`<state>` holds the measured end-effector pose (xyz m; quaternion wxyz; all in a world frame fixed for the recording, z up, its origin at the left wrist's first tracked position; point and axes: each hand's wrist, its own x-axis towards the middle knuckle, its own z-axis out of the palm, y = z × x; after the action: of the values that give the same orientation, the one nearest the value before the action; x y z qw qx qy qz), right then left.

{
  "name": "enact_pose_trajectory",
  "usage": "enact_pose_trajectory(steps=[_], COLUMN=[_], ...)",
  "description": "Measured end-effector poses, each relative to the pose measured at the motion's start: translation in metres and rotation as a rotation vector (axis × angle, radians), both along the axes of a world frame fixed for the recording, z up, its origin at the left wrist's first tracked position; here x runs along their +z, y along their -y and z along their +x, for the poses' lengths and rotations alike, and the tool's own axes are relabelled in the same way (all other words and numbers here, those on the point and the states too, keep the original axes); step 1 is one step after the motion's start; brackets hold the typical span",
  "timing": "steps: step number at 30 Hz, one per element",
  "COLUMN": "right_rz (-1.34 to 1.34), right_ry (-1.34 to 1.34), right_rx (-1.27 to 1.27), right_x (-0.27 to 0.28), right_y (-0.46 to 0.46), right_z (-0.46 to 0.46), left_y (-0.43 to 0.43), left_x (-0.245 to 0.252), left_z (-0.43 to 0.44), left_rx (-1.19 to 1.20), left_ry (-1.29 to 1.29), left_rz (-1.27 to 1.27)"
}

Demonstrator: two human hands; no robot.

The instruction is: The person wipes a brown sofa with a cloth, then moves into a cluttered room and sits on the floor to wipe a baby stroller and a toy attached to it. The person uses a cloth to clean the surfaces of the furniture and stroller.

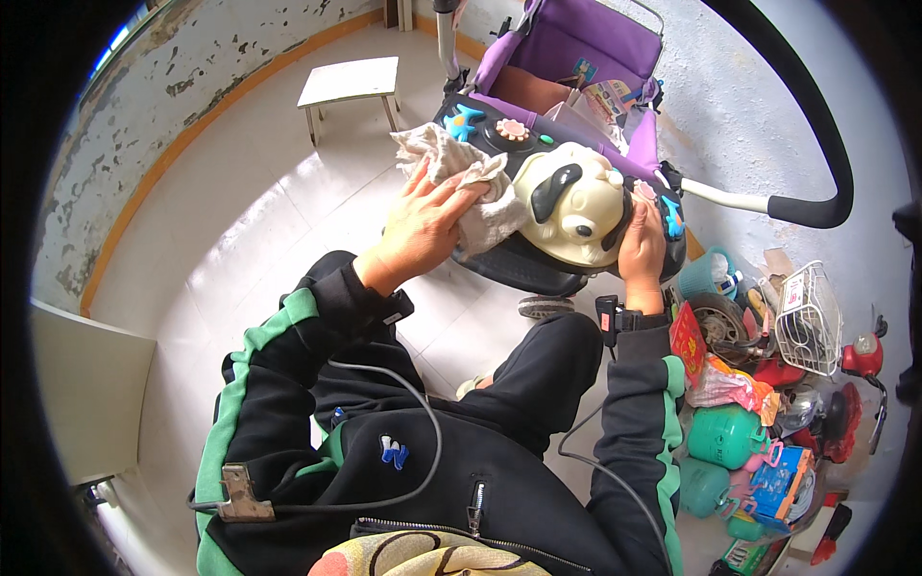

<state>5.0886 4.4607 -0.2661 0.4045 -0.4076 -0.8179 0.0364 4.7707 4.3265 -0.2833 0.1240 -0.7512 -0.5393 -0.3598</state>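
Observation:
My left hand presses a crumpled pale cloth against the left part of a black toy tray on a stroller. At the tray's right end, my right hand rests with its fingers against the side of a cream dog-shaped toy head with black ears. Around the head sit a blue figure, a pink flower-shaped piece and a small green button. Behind the tray is the stroller's purple fabric seat, holding papers. What lies under the cloth is hidden.
A small white stool stands behind the cloth to the left. The stroller's black foam handle curves along the right. Low at the right are a blue-green basket, a white wire basket, a wheel and green canisters.

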Motion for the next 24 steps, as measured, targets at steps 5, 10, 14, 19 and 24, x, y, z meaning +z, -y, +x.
enact_pose_trajectory(steps=[5, 10, 14, 19, 24], right_rz=[0.013, 0.018, 0.009, 0.027, 0.043], right_ry=[-0.01, 0.001, -0.006, -0.014, 0.006], right_rx=[0.002, -0.011, -0.019, -0.017, -0.011], right_x=[-0.001, -0.002, -0.002, 0.001, 0.001], right_y=[-0.001, 0.001, 0.002, 0.003, 0.004], right_z=[-0.002, 0.0, -0.001, -0.002, 0.001], left_y=[-0.024, -0.063, -0.086, -0.09, -0.047], left_x=[0.018, 0.033, 0.041, 0.044, 0.033], left_z=[0.0, -0.003, -0.006, -0.003, 0.007], left_rx=[-0.183, -0.285, -0.272, -0.373, -0.266], left_ry=[-0.171, -0.249, -0.426, -0.413, -0.085], left_rz=[-0.097, -0.158, -0.387, -0.248, -0.213])
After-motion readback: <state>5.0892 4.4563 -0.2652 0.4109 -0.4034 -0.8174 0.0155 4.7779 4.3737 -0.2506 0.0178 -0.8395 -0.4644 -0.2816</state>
